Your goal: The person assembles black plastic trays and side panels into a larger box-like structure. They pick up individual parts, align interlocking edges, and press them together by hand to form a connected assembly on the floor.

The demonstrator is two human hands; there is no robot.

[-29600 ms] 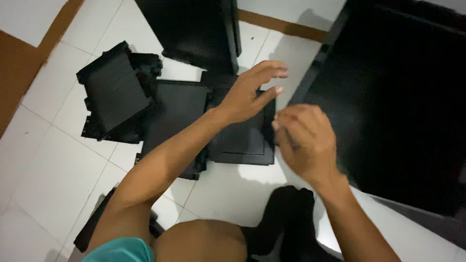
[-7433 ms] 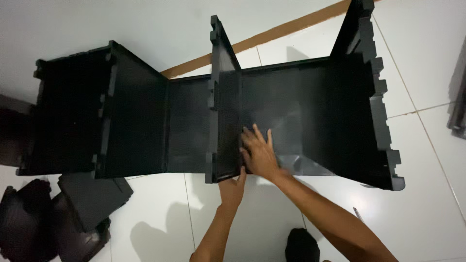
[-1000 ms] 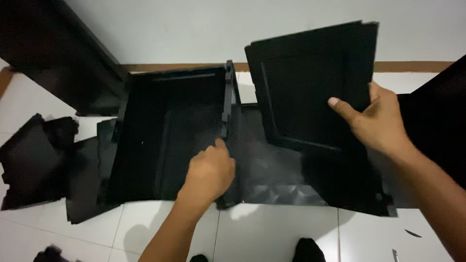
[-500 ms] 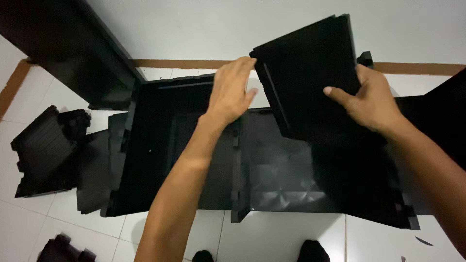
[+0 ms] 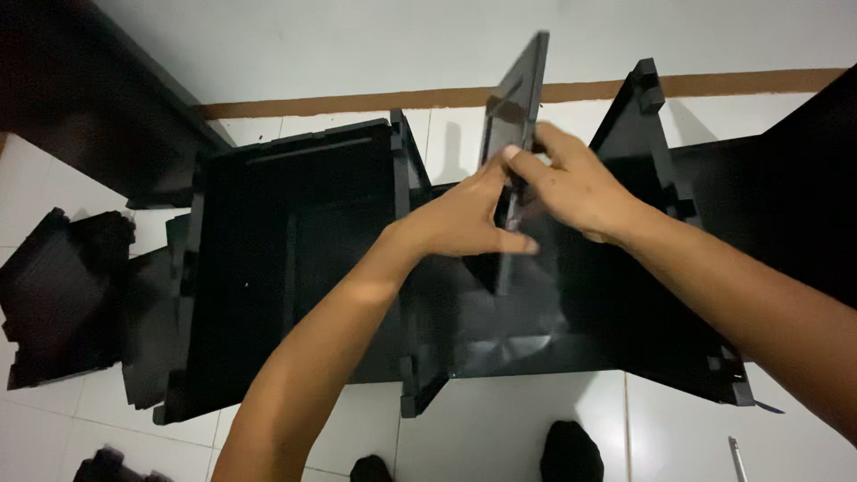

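Black panel point(image 5: 516, 107) held on edge, nearly vertical, seen thin-side-on at about 12 o'clock of centre. It stands over the right-hand bay of the black shelf frame point(image 5: 295, 259), lower edge down inside the bay, top edge up level with the brown skirting strip point(image 5: 357, 98). Held on edge like this, it lines up parallel with the upright dividers either side; judged the reason for the posture.

Left hand point(image 5: 464, 223): grip clenched on the panel's near edge, thumb and fingers pinching from the 9 o'clock side. Right hand point(image 5: 576, 187): grip grasping the same panel from 3 o'clock, fingers wrapped over the edge, touching the left fingertips. Two hands on one thin sheet, probably to keep it from tilting.

Centre divider point(image 5: 403, 241) stands upright just beside the left forearm, at 9 o'clock of the panel. Notched divider point(image 5: 638, 125) leans at 2 o'clock, notches along its edge for interlocking.

Outward: frame lies open-face-up on the white tile floor point(image 5: 509, 428). Loose black pieces point(image 5: 58, 303) heaped at 9 o'clock, well apart. Small metal tool point(image 5: 736, 455) on the floor at 5 o'clock. Dark toes point(image 5: 571, 451) at 6 o'clock.
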